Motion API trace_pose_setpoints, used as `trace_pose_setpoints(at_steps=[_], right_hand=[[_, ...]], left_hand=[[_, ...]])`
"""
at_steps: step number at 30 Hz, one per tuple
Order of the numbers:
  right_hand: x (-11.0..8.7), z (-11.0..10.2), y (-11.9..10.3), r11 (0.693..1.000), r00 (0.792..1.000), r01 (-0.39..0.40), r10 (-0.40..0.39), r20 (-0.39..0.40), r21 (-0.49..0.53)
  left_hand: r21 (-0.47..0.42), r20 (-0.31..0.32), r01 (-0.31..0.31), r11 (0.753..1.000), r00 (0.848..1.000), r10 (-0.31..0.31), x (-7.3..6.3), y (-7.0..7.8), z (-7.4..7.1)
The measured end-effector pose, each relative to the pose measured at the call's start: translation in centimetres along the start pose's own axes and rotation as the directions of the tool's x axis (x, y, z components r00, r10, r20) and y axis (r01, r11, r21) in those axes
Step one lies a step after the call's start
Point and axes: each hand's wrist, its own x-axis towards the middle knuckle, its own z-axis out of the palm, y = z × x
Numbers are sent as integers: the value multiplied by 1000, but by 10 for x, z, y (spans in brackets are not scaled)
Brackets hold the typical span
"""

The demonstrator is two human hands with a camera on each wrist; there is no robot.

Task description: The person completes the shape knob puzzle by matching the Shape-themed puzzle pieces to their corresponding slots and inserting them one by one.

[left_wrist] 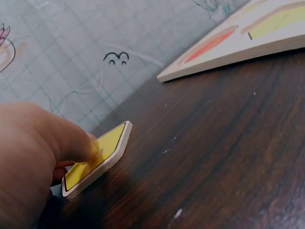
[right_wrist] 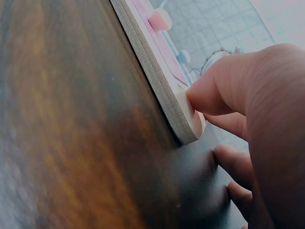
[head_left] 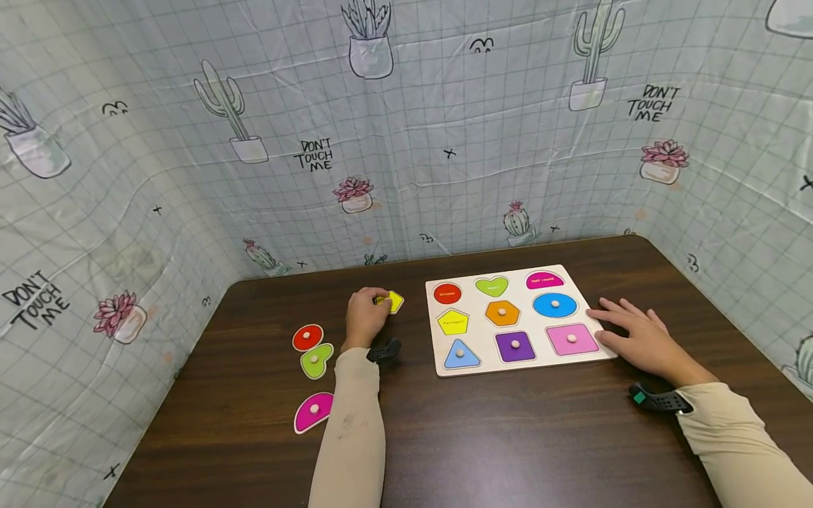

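Note:
My left hand pinches a yellow pentagon puzzle piece left of the puzzle board. In the left wrist view, the thumb and fingers cover the middle of the yellow piece, hiding any knob. My right hand lies at the board's right edge with its fingers spread. Its thumb touches the corner of the board in the right wrist view, while other fingertips reach the table. Orange hexagon, blue oval, pink rectangle, purple square and blue triangle pieces sit in the board.
Left of my left forearm lie a red circle piece, a green heart piece and a magenta half-round piece, each with a knob. A grid-patterned cloth with cactus drawings stands behind the dark wooden table.

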Motion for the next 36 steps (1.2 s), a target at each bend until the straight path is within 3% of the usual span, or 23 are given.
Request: trace_pose_setpoints(at_steps=[7, 16, 25, 31, 36], right_hand=[[-1, 0, -2, 1000, 1000, 0, 0, 1, 8], [-1, 1, -3, 1000, 1000, -2, 2, -2, 0], [-1, 1, 0, 1000, 1000, -1, 1, -5, 0], [-1, 1, 0, 1000, 1000, -4, 4, -4, -1], [-1, 1, 1, 1000, 1000, -3, 3, -9, -5]], left_hand=[[69, -2, -15, 997, 1000, 15, 0, 0, -3], [57, 21, 17, 998, 1000, -18, -1, -1, -4], [-83, -49, 15, 996, 999, -19, -1, 0, -3], [-101, -67, 4, 995, 998, -11, 0, 1, -3], [-138, -86, -44, 989, 996, 33, 0, 3, -1]])
